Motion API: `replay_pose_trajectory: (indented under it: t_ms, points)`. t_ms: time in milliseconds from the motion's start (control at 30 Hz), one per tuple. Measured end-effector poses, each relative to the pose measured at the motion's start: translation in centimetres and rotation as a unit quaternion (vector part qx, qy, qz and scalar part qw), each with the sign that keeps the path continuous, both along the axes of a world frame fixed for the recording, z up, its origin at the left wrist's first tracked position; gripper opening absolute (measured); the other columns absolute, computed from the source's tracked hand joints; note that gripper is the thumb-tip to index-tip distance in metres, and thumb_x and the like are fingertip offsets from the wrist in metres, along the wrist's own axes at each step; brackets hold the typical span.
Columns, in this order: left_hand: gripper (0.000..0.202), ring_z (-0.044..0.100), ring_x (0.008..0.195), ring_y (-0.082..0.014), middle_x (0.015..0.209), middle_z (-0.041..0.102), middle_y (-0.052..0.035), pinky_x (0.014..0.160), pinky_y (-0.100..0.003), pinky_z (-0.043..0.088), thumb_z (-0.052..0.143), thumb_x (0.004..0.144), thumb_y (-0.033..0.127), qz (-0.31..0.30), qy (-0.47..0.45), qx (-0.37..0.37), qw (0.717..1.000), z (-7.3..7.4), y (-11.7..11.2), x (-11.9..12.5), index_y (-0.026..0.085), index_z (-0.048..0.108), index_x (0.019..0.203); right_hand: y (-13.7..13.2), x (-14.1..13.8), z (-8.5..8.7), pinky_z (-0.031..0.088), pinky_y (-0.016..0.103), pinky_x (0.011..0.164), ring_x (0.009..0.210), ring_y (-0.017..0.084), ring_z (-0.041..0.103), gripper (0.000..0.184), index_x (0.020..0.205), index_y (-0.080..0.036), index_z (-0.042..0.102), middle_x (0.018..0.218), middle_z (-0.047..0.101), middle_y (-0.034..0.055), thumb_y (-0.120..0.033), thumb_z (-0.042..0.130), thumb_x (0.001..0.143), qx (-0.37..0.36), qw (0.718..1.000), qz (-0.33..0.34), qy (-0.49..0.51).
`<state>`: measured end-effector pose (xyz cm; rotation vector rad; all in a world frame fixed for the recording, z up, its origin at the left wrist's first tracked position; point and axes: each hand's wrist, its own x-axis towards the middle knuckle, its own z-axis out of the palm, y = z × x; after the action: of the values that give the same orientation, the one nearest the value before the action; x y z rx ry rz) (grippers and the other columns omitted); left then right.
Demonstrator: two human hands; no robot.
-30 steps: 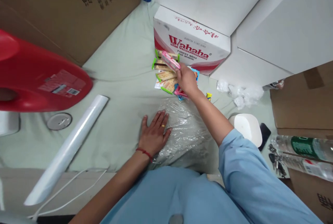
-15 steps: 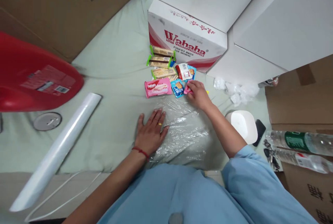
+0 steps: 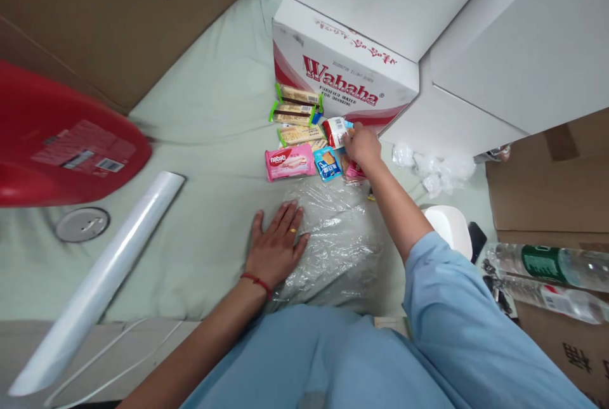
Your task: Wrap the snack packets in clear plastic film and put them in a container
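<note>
My left hand (image 3: 276, 241) lies flat on the green sheet, fingers spread, its right side over the edge of a clear plastic film (image 3: 333, 250). My right hand (image 3: 365, 146) reaches over the pile of snacks, with fingers curled together at a blue snack packet (image 3: 349, 126) that it mostly covers. A red-and-white packet (image 3: 335, 132) sits just left of the fingertips. Under the wrist is a small pink packet (image 3: 354, 171), partly hidden. Further left are a small blue biscuit packet (image 3: 328, 163), a pink nabati wafer packet (image 3: 290, 162) and several green-ended biscuit packs (image 3: 301, 136).
Behind the snacks stands a Wahaha water carton (image 3: 342, 73). At left are a roll of film (image 3: 102, 276), a round metal lid (image 3: 82, 224) and a red container (image 3: 71, 142). A white bowl (image 3: 450, 231), bubble wrap (image 3: 438, 168) and plastic bottles (image 3: 556, 264) lie at right.
My right hand has left the small pink packet and moved away from my body, to the blue packet beside the red-and-white one. My left hand has stayed in place.
</note>
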<state>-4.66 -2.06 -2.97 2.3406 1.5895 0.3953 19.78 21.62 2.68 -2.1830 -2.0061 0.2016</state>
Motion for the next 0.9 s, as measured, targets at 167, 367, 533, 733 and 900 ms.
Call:
replay_pose_trajectory:
  t_ms: [167,367,533,733,900]
  points:
    - [0.061,0.038,0.159,-0.0293,0.171,0.037,-0.0118,0.133,-0.064,0.004,0.037,0.109,0.045,0.016,0.004,0.004,1.000,-0.2,-0.2,0.2,0.022,0.037,0.166,0.9,-0.9,0.5,0.051,0.051,0.099,0.113,0.037,0.066,0.032,0.121,-0.014,0.072,0.120,0.074,0.0210,-0.019,0.050,0.099,0.007,1.000,0.011,0.006]
    - [0.067,0.031,0.162,-0.0299,0.174,0.030,-0.0137,0.133,-0.065,0.001,0.032,0.109,0.048,0.042,0.013,-0.015,0.999,-0.4,-0.1,0.4,0.016,0.033,0.167,-7.4,3.5,4.2,0.053,0.044,0.097,0.104,0.027,0.066,0.028,0.123,-0.024,0.073,0.110,0.072,0.0088,-0.036,0.056,0.104,0.123,0.954,0.188,0.198]
    - [0.068,0.030,0.163,-0.0306,0.175,0.029,-0.0138,0.132,-0.067,0.003,0.032,0.108,0.048,0.038,0.018,-0.027,0.999,-0.2,0.2,0.4,0.019,0.029,0.169,-15.9,3.8,3.9,0.054,0.039,0.090,0.099,0.022,0.068,0.024,0.120,-0.025,0.074,0.106,0.073,0.0078,-0.036,0.057,0.107,-0.014,0.888,0.335,0.314]
    - [0.067,0.033,0.161,-0.0324,0.174,0.032,-0.0143,0.130,-0.071,0.003,0.031,0.107,0.046,0.038,0.040,-0.033,0.998,0.0,-1.2,0.3,0.020,0.028,0.169,-20.2,5.0,1.8,0.053,0.038,0.087,0.095,0.022,0.066,0.025,0.115,-0.024,0.073,0.102,0.069,0.0074,-0.039,0.055,0.107,0.000,0.906,0.230,0.357]
    - [0.067,0.036,0.160,-0.0345,0.173,0.033,-0.0170,0.127,-0.075,0.002,0.030,0.108,0.045,0.043,0.055,-0.029,0.997,0.0,-3.4,0.1,0.021,0.026,0.170,-21.7,3.8,-0.1,0.053,0.036,0.092,0.105,0.022,0.068,0.019,0.107,-0.023,0.072,0.113,0.072,0.0079,-0.037,0.061,0.102,-0.143,0.849,0.263,0.436]
